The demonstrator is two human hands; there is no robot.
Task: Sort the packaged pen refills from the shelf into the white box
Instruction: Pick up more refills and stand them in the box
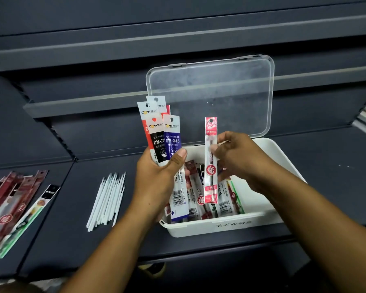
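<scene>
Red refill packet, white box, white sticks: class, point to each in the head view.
red refill packet [210, 170], head view, round seal near its middle.
white box [209, 228], head view, front wall.
white sticks [108, 199], head view, middle of the bundle.

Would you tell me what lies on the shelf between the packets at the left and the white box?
In the head view, a bundle of thin white sticks lies there, apart from both.
</scene>
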